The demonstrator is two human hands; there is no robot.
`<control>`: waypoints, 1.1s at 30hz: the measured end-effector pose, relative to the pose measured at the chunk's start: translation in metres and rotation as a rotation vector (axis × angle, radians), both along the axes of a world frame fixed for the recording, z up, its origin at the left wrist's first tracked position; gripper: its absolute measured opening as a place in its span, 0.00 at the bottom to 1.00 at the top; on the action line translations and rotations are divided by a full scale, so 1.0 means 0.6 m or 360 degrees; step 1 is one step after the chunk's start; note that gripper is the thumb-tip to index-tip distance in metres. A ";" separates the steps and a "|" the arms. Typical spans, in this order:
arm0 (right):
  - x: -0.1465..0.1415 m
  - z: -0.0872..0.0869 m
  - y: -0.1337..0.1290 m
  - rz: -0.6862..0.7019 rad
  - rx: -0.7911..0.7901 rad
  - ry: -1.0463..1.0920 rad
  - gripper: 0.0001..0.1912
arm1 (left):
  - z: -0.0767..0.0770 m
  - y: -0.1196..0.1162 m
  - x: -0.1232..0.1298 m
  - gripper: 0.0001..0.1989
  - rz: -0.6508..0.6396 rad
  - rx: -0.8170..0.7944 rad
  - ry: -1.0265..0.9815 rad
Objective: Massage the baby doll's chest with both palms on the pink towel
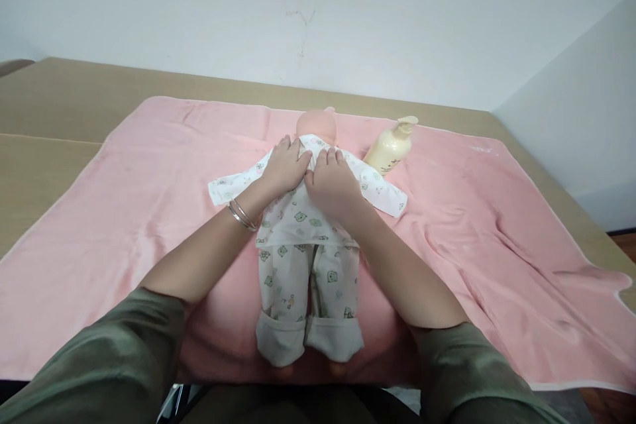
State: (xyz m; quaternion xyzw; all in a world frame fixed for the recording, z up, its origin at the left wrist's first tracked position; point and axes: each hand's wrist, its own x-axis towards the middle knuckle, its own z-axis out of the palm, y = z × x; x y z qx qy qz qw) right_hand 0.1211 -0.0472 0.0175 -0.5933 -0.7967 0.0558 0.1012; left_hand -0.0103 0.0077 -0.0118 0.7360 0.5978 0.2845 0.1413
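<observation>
A baby doll lies on a pink blanket, its head toward the wall. It wears a white printed top with sleeves spread to both sides, and matching trousers with rolled cuffs. My left hand rests flat on the doll's upper body at the left, fingers toward its head. Beside it, my right hand lies flat on the right part of the upper body. The thumbs are near each other. Neither hand grips anything. What lies under the palms is hidden.
A cream pump bottle stands tilted in view on the blanket, right of the doll and behind its sleeve. The blanket has folds at the right. Wooden table top shows around it, with a white wall behind.
</observation>
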 end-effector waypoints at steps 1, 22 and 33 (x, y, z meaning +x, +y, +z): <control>0.006 0.000 0.008 0.0036 -0.0015 0.0024 0.35 | -0.002 -0.001 0.003 0.24 0.0022 -0.0019 0.0044; 0.022 -0.009 0.024 0.0137 0.0117 -0.0073 0.29 | 0.019 -0.020 0.016 0.16 0.0068 -0.0071 0.0206; 0.043 -0.017 0.075 -0.0134 -0.0106 0.0231 0.36 | 0.012 -0.024 0.024 0.18 0.0098 0.0032 0.0388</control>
